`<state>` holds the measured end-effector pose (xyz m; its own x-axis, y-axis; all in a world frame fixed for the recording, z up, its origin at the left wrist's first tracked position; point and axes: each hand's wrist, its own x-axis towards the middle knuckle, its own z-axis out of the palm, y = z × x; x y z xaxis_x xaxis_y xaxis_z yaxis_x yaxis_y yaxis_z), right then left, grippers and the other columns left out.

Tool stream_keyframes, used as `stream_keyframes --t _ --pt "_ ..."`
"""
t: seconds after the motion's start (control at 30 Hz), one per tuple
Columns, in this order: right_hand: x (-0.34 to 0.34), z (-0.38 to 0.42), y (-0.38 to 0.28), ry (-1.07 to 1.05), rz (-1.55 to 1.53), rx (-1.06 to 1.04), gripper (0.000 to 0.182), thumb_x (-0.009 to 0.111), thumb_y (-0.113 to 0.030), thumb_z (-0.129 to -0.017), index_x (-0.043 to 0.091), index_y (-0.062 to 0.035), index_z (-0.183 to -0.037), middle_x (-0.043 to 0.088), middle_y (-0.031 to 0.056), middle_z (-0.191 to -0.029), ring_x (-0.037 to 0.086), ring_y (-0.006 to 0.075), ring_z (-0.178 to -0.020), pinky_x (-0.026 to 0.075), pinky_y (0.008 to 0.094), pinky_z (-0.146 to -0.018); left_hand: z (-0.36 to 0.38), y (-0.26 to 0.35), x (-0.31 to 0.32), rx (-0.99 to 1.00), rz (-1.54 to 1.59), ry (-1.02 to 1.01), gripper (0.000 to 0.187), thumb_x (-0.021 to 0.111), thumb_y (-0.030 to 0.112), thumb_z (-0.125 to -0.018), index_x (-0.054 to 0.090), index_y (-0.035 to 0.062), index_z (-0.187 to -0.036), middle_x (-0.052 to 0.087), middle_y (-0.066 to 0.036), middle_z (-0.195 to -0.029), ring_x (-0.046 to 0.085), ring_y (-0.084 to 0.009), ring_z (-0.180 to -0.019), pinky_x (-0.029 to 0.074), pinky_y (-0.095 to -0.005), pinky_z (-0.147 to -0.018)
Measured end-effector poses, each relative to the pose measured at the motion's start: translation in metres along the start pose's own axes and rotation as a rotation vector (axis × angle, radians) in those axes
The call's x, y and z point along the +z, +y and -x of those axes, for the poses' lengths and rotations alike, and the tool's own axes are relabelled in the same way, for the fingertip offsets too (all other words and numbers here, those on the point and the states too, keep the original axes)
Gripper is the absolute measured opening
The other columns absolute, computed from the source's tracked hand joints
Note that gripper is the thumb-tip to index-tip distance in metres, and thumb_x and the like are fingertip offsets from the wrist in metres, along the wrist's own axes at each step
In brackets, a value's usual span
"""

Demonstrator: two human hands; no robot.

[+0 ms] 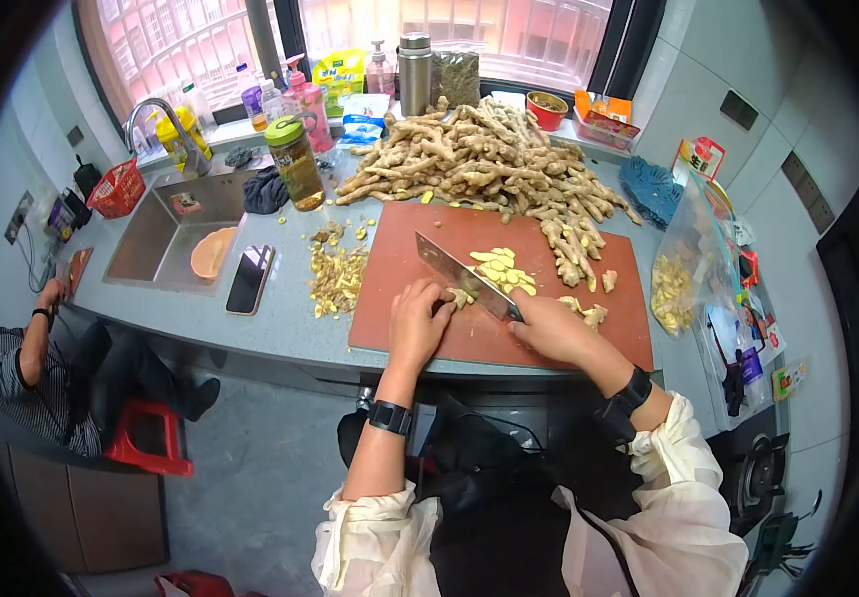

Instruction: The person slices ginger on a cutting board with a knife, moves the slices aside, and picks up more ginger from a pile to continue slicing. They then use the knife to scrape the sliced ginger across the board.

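Note:
A reddish-brown cutting board (389, 269) lies on the grey counter. My right hand (549, 328) is closed round the handle of a cleaver (464, 276), whose blade slants up to the left over the board. My left hand (417, 320) has its fingers curled on a piece of ginger (460, 298), just left of the blade. Pale ginger slices (501, 269) lie beyond the blade. A large heap of whole ginger (479, 154) covers the back of the board and the counter behind. Several ginger chunks (593, 315) rest right of my right hand.
Ginger scraps (338, 279) and a phone (250, 281) lie left of the board, near a sink (141, 249). A green-lidded jar (295, 164) and a steel flask (414, 75) stand behind. At right is a bag of slices (673, 289). Another person (26, 363) sits at far left.

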<state>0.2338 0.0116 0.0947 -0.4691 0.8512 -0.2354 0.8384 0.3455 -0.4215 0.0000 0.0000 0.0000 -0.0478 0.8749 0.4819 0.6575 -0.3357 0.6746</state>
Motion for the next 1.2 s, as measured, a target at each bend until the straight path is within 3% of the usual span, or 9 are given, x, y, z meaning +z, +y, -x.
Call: stream_keyframes --t 0.2,0.3,0.37,0.4,0.5,0.6,0.7,1.2 --pt "0.006 -0.013 -0.008 0.070 -0.001 -0.006 0.034 0.067 -0.022 -0.097 0.051 0.0017 -0.114 0.068 0.0285 -0.102 0.065 0.0488 -0.099 0.050 0.0543 -0.086 0.000 0.003 -0.003 -0.001 -0.008 -0.002 0.013 0.077 0.013 -0.084 0.070 0.0071 -0.093 0.070 -0.007 -0.112 0.064 -0.0311 -0.108 0.046 -0.0432 -0.093" --pt "0.009 -0.020 0.000 0.203 -0.057 -0.154 0.029 0.067 -0.020 -0.098 0.052 0.0014 -0.111 0.069 0.0246 -0.095 0.069 0.0425 -0.088 0.053 0.0504 -0.077 0.002 0.004 -0.003 -0.006 0.001 0.008 0.013 0.077 0.013 -0.084 0.070 0.0069 -0.092 0.070 -0.007 -0.112 0.064 -0.0314 -0.109 0.046 -0.0432 -0.093" --pt "-0.016 -0.006 -0.020 -0.032 -0.333 0.142 0.028 0.067 -0.018 -0.096 0.053 0.0021 -0.110 0.070 0.0251 -0.097 0.070 0.0415 -0.091 0.054 0.0504 -0.080 0.002 0.004 -0.003 -0.012 0.014 0.000 0.012 0.076 0.014 -0.084 0.070 0.0086 -0.093 0.070 -0.007 -0.113 0.063 -0.0309 -0.109 0.045 -0.0436 -0.093" --pt "-0.003 -0.011 0.002 0.077 -0.202 0.036 0.028 0.067 -0.018 -0.097 0.051 0.0024 -0.108 0.069 0.0223 -0.091 0.071 0.0365 -0.083 0.054 0.0474 -0.073 0.001 0.002 -0.002 -0.011 0.014 0.005 0.012 0.076 0.014 -0.084 0.070 0.0086 -0.093 0.070 -0.007 -0.113 0.063 -0.0309 -0.109 0.045 -0.0436 -0.093" --pt "-0.009 -0.004 0.010 0.116 -0.233 0.038 0.026 0.066 -0.017 -0.098 0.052 0.0014 -0.108 0.070 0.0191 -0.086 0.071 0.0321 -0.076 0.054 0.0450 -0.067 0.000 0.000 0.001 -0.006 0.018 0.007 0.012 0.076 0.013 -0.084 0.070 0.0086 -0.092 0.070 -0.007 -0.113 0.063 -0.0310 -0.109 0.045 -0.0436 -0.093" --pt "-0.025 0.008 -0.004 0.004 -0.375 0.118 0.024 0.066 -0.016 -0.098 0.053 0.0003 -0.110 0.069 0.0169 -0.083 0.070 0.0284 -0.072 0.053 0.0429 -0.064 0.000 0.001 0.001 0.004 0.018 0.001 0.011 0.076 0.013 -0.084 0.070 0.0087 -0.092 0.070 -0.007 -0.113 0.063 -0.0312 -0.109 0.045 -0.0436 -0.093" --pt "-0.025 0.010 -0.008 0.029 -0.311 0.027 0.024 0.066 -0.016 -0.098 0.053 -0.0001 -0.111 0.069 0.0159 -0.083 0.070 0.0275 -0.069 0.053 0.0420 -0.062 0.001 0.001 0.001 -0.001 0.002 0.008 0.011 0.076 0.014 -0.084 0.071 0.0089 -0.092 0.070 -0.007 -0.112 0.063 -0.0312 -0.108 0.045 -0.0435 -0.092" --pt "-0.030 0.010 -0.020 -0.093 -0.312 0.062 0.022 0.062 -0.014 -0.100 0.053 0.0011 -0.114 0.068 0.0121 -0.076 0.068 0.0227 -0.060 0.053 0.0382 -0.056 -0.001 0.005 -0.002 -0.002 -0.010 0.008 0.011 0.076 0.016 -0.085 0.070 0.0084 -0.090 0.069 -0.007 -0.105 0.063 -0.0307 -0.102 0.045 -0.0437 -0.089"
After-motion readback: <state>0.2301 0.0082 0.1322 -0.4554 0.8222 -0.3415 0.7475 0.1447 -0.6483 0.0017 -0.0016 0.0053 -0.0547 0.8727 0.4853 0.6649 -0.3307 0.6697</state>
